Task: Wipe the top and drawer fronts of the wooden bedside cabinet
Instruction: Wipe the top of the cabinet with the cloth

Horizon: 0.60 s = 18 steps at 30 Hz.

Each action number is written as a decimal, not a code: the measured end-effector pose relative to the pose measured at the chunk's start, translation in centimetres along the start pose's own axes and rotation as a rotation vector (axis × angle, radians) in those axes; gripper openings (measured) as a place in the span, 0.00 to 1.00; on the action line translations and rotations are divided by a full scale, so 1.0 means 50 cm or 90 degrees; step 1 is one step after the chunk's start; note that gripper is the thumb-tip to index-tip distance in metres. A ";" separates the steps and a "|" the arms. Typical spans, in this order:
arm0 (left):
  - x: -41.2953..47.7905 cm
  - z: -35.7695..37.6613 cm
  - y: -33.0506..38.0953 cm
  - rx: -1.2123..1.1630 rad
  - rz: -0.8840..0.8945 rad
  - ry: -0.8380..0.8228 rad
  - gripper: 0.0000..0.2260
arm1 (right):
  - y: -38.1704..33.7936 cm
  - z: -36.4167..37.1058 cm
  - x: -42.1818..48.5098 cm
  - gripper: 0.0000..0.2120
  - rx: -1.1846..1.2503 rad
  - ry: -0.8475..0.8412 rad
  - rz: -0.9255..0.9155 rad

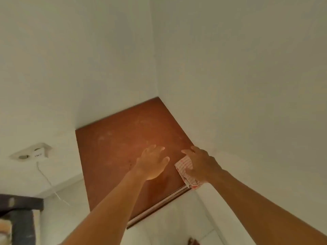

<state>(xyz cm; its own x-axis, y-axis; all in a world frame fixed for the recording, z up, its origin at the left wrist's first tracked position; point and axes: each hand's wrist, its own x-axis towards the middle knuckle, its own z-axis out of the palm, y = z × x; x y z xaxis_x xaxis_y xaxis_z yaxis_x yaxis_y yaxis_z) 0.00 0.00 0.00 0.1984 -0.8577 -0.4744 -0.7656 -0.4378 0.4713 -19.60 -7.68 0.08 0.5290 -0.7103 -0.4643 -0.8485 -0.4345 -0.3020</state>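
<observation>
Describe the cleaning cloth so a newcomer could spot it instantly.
Find the reddish-brown cabinet top wedged into the white wall corner. At its near right edge, under the right hand, lies the cloth: white with red checks, the only patterned thing there.

Cabinet top (123, 147) bare toward 12 and 9 o'clock, open to sweep. Walls (230, 85) box it at 12 and 3. Cloth (184, 167) occupies 3 o'clock edge.
</observation>
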 end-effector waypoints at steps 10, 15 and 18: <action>0.062 0.172 -0.073 0.177 -0.096 -0.074 0.30 | 0.100 0.181 0.086 0.38 -0.081 0.007 -0.030; 0.051 0.175 -0.068 0.201 -0.092 -0.050 0.29 | 0.099 0.178 0.095 0.32 -0.095 0.002 -0.029; 0.051 0.160 -0.061 0.206 -0.101 -0.071 0.29 | 0.083 0.165 0.100 0.26 -0.094 0.043 -0.017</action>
<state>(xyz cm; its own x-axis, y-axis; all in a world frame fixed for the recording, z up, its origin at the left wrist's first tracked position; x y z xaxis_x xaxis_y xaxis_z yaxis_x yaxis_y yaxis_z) -2.05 1.30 -8.63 0.2759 -0.7432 -0.6096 -0.8878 -0.4401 0.1347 -20.38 -8.46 -10.34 0.5532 -0.7313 -0.3989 -0.8297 -0.5266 -0.1852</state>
